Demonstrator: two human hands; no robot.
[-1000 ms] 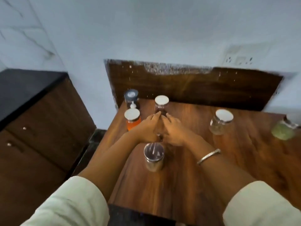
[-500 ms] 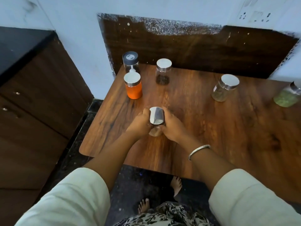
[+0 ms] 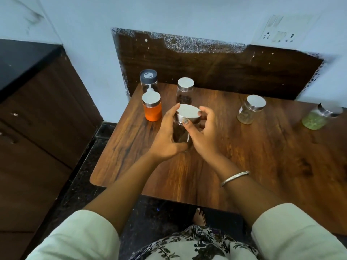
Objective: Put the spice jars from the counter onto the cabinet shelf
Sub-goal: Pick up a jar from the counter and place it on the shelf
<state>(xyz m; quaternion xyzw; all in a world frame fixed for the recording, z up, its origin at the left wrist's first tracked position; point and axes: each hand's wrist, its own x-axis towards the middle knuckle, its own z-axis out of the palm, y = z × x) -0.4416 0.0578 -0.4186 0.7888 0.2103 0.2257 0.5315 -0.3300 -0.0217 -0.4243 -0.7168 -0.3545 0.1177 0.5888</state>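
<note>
The left hand [image 3: 167,136] and the right hand [image 3: 204,136] hold one jar [image 3: 187,114] with a shiny lid between them, in the middle of the brown surface [image 3: 262,156]. An orange jar [image 3: 152,109] stands just to the left.

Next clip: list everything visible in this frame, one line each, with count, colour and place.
held jar: 1, clear, silver lid, dark contents, between both hands
orange jar: 1, orange contents, silver lid, table's back left
grey-lidded jar: 1, clear, behind the orange jar
dark-spice jar: 1, silver lid, behind the held jar
brownish-spice jar: 1, silver lid, table's right
green-spice jar: 1, silver lid, far right
table: 1, brown wood
cabinet: 1, dark brown, black top, left
wall socket: 1, white, upper right
bangle: 1, silver, right wrist
left hand: 1, grips held jar's side
right hand: 1, grips its lid
</note>
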